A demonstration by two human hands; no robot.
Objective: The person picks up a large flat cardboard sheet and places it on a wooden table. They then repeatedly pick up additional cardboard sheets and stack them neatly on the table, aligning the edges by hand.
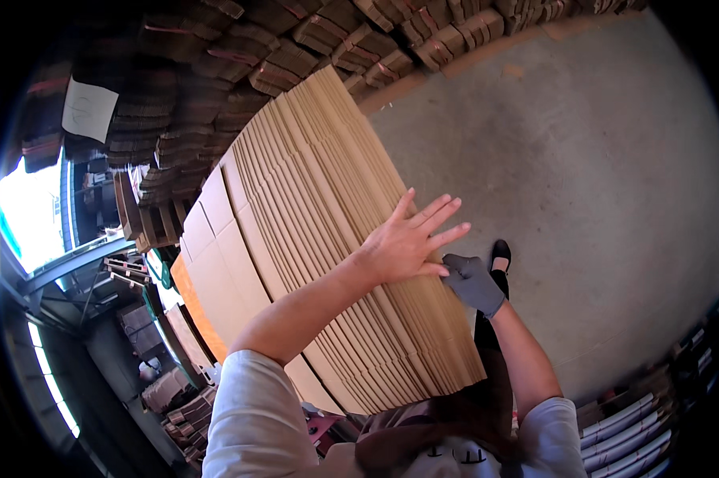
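Observation:
A large, fanned-out stack of flattened cardboard boxes [296,183] spreads in front of my body, its many edges showing as staggered ridges. My left hand [411,245], bare, lies across the right part of the stack with its fingers stretched and spread. Close beside it, my right hand [476,284] wears a grey glove. Its fingers are bent round the stack's right edge, and the fingertips are partly hidden against the cardboard.
Tied bundles of flat cardboard [367,52] are piled along the far side and far left. A white paper sheet [90,108] hangs on that pile. Grey concrete floor [598,159] extends to the right. More stacked sheets [626,430] stand at lower right; wooden pallets [154,223] at left.

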